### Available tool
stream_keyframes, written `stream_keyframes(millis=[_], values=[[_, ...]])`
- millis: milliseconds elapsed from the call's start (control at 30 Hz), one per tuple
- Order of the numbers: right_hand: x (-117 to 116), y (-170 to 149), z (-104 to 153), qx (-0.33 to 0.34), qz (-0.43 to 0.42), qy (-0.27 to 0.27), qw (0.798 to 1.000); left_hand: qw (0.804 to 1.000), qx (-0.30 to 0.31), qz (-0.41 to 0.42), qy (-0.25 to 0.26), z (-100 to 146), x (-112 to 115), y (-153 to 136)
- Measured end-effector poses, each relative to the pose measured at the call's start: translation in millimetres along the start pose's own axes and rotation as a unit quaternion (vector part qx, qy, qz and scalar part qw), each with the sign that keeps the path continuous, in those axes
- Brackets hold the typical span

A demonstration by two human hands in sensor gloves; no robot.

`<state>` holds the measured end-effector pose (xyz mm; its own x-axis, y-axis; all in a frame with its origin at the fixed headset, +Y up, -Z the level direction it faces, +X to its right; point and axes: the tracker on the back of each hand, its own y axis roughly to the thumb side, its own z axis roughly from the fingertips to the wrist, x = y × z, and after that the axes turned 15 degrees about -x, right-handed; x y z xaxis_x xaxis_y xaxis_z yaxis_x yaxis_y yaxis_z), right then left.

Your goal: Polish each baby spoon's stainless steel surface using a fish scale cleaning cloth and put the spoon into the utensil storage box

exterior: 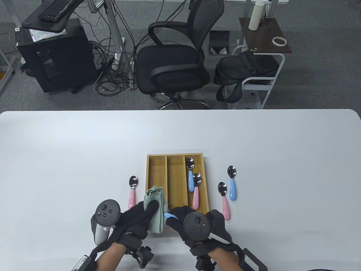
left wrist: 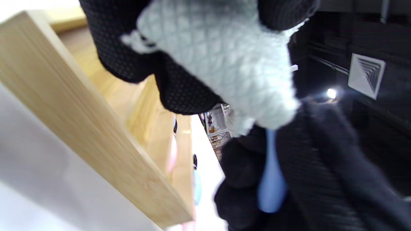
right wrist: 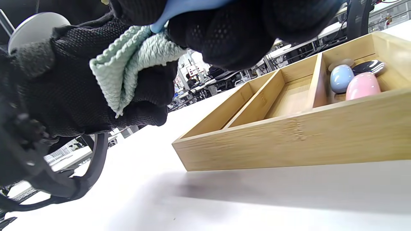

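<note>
Nearest, the left hand (exterior: 135, 218) grips the cloth (exterior: 155, 209), folded round the bowl of a blue spoon (exterior: 170, 216) whose handle the right hand (exterior: 194, 223) grips. Beyond, the box (exterior: 153, 175) holds two spoons (exterior: 193, 180) in its right compartment; three lie beside it.

Spoons, cloth, box: mid-polish.
Blue-handled spoon (exterior: 170, 216) held by handle, bowl end wrapped in folded pale-green cloth (exterior: 154, 209) over near-left corner of bamboo three-slot box (exterior: 151, 175). Right slot: one blue spoon (exterior: 190, 173), one pink (exterior: 196, 190). On table: pink spoon (exterior: 132, 190) left of box; pink (exterior: 224, 200) and blue (exterior: 232, 183) right.
</note>
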<state>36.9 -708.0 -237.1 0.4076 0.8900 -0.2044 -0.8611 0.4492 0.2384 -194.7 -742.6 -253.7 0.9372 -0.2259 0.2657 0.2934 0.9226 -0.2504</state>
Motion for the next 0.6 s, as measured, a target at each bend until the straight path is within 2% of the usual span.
stream_keyframes(millis=[67, 167, 600], values=[[1.1, -1.5, -0.7, -0.004, -0.003, 0.000, 1.000, 0.997, -0.028, 0.059, -0.039, -1.3, 1.5, -3.1], [0.4, -2.2, -0.9, -0.007, -0.004, 0.002, 1.000, 0.994, -0.036, 0.076, -0.062, -3.7, 1.2, -6.1], [-2.3, 2.9, 3.1, 0.005, 0.008, 0.018, 1.000, 0.999, -0.028, 0.013, -0.028, -5.1, 0.0, -6.6]])
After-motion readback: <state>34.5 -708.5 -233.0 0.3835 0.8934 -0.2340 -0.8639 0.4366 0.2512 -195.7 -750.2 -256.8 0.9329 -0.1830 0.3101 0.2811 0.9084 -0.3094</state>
